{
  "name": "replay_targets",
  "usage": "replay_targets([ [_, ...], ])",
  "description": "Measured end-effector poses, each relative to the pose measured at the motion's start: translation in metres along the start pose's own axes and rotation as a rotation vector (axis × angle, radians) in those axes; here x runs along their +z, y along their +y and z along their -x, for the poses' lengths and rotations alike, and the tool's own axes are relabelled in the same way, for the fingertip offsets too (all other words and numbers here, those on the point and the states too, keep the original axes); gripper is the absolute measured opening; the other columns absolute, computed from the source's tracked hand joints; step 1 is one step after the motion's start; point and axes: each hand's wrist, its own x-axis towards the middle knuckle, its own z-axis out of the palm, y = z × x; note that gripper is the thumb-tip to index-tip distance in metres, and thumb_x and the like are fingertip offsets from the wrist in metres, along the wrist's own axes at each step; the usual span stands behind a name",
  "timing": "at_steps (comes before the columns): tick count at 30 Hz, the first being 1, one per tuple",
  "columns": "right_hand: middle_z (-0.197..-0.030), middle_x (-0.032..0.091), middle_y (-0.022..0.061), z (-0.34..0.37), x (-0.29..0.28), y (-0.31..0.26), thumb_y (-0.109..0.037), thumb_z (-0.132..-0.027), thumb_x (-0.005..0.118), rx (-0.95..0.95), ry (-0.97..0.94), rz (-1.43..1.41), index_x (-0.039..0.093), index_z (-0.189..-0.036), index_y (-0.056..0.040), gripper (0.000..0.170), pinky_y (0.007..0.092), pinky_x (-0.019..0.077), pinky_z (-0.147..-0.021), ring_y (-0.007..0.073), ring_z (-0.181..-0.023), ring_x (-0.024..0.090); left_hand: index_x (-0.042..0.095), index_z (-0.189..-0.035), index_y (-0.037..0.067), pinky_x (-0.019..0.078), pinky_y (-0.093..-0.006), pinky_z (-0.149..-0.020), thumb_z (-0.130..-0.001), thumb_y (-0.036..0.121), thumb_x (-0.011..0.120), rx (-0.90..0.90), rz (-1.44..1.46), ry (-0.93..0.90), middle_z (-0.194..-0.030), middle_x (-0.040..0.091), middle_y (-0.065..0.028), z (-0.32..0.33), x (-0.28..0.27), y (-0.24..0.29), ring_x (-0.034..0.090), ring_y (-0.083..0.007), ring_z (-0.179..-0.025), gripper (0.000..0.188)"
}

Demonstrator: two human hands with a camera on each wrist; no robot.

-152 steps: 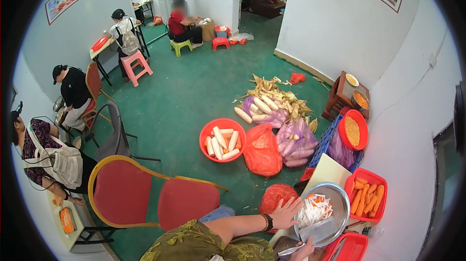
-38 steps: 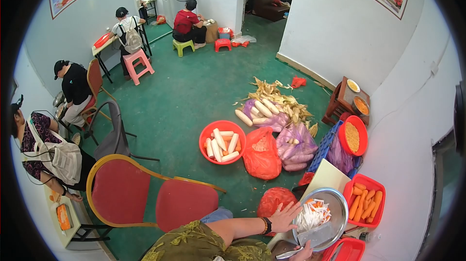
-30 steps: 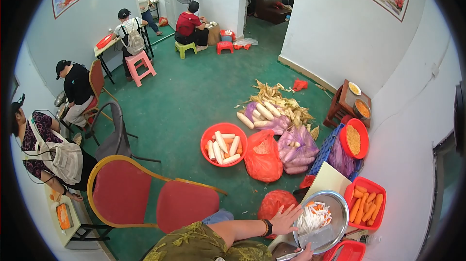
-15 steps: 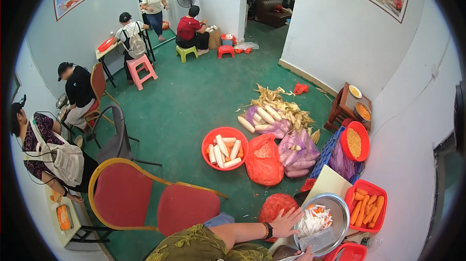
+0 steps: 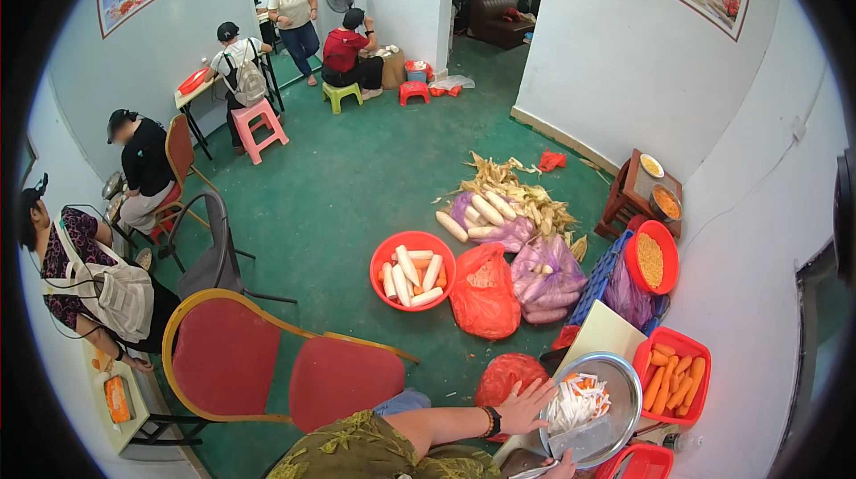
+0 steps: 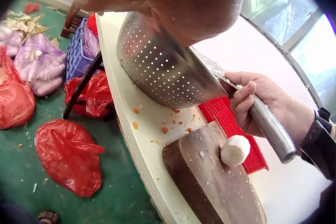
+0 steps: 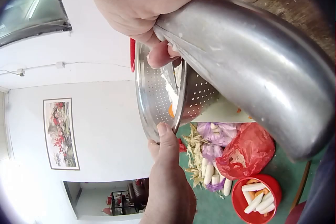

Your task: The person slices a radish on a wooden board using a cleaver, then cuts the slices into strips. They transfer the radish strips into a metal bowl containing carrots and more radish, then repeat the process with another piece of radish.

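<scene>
A metal colander (image 5: 629, 390) with small holes holds white and orange strips (image 5: 578, 406). At its near-left rim lies my left hand (image 5: 524, 408), fingers spread and straight; the right wrist view shows that hand's thumb (image 7: 164, 132) against the rim. My right hand (image 6: 273, 98) grips the metal handle (image 6: 270, 124) of a wide blade (image 5: 581, 443), which reaches over the strips inside the colander. A thick brown board (image 6: 210, 176) below the handle carries a white vegetable piece (image 6: 235, 150), with small orange bits on the table (image 6: 123, 98) beside it.
Right of the colander stands a red basket of carrots (image 5: 678, 376). On the floor are a red basin of peeled vegetables (image 5: 412, 270), red bags (image 5: 485, 292) and corn husks (image 5: 526, 189). Red chairs (image 5: 348, 376) stand to the left; several people sit or stand farther off.
A person in a light top has come through the back doorway into the room. The seated person in red has raised a hand. My hands, the blade and the colander have hardly moved.
</scene>
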Motion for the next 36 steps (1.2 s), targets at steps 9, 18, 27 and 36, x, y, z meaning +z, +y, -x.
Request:
replay_targets([
  [9, -0.079, 0.049, 0.0047, -0.002, -0.002, 0.003, -0.014, -0.083, 0.063, -0.029, -0.001, 0.019, 0.054, -0.079, 0.0, 0.018, 0.0356, 0.0376, -0.058, 0.0182, -0.069, 0.041, 0.009, -0.151, 0.01, 0.0172, -0.0657, -0.106, -0.091, 0.046, 0.051, 0.006, 0.026, -0.001, -0.157, 0.007, -0.0155, 0.0, 0.0, 0.0, 0.01, -0.0366, -0.144, 0.082],
  [18, -0.078, 0.049, 0.0049, 0.004, 0.001, -0.004, -0.013, -0.083, 0.063, -0.046, 0.001, 0.063, 0.053, -0.078, -0.0003, 0.017, 0.0353, 0.0368, -0.057, 0.018, -0.067, 0.041, 0.009, -0.151, 0.009, 0.0172, -0.0658, -0.106, -0.091, 0.047, 0.05, 0.007, 0.011, 0.0, -0.157, 0.007, -0.0156, 0.0, 0.0, 0.0, 0.01, -0.0368, -0.144, 0.081],
  [27, -0.08, 0.05, 0.0047, -0.009, -0.004, 0.01, -0.013, -0.084, 0.063, 0.011, -0.016, -0.031, 0.054, -0.084, -0.0025, 0.014, 0.0327, 0.0372, -0.055, 0.0171, -0.066, 0.043, 0.008, -0.151, 0.01, 0.0158, -0.0653, -0.107, -0.091, 0.047, 0.049, 0.002, 0.022, -0.006, -0.157, 0.005, -0.0153, 0.0, 0.0, -0.001, 0.01, -0.0369, -0.144, 0.081],
  [36, -0.083, 0.052, 0.0053, -0.001, -0.001, -0.001, -0.012, -0.084, 0.063, 0.024, -0.027, 0.004, 0.058, -0.088, 0.0002, 0.014, 0.0321, 0.0379, -0.058, 0.0166, -0.07, 0.043, 0.008, -0.151, 0.01, 0.0161, -0.0656, -0.107, -0.091, 0.047, 0.049, 0.008, 0.018, -0.002, -0.157, 0.005, -0.0153, -0.001, 0.001, -0.001, 0.01, -0.0369, -0.144, 0.081],
])
